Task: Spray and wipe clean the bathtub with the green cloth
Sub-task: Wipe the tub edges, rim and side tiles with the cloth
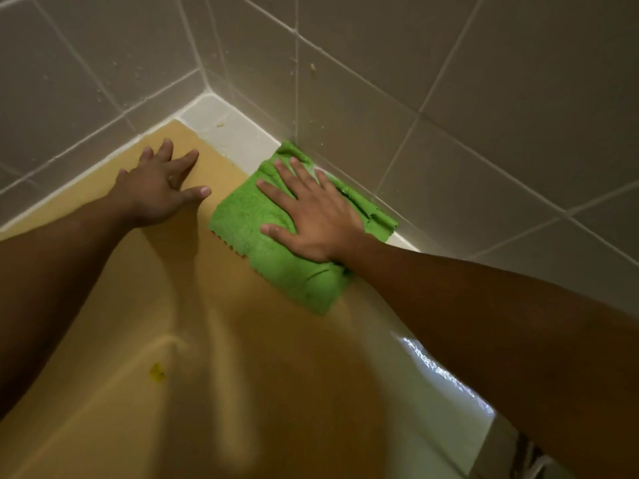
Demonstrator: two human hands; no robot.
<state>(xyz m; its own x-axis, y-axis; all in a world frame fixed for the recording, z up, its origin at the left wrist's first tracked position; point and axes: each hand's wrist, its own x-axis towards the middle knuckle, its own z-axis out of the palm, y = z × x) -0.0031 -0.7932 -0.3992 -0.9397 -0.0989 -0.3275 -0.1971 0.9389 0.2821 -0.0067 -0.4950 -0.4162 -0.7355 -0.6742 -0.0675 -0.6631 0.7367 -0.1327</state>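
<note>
While your right hand [311,216] presses flat, fingers spread, on the green cloth [276,267] to scrub the bathtub [223,171] rim beside the tiled wall [449,98], your left hand [159,188], flat and empty, braces on the rim, likely for balance.

Seen from a single wide-angle camera worn on the head, looking forward and steeply down from close range into the corner of the bathtub [214,340], where two tiled walls [484,81] meet.
</note>
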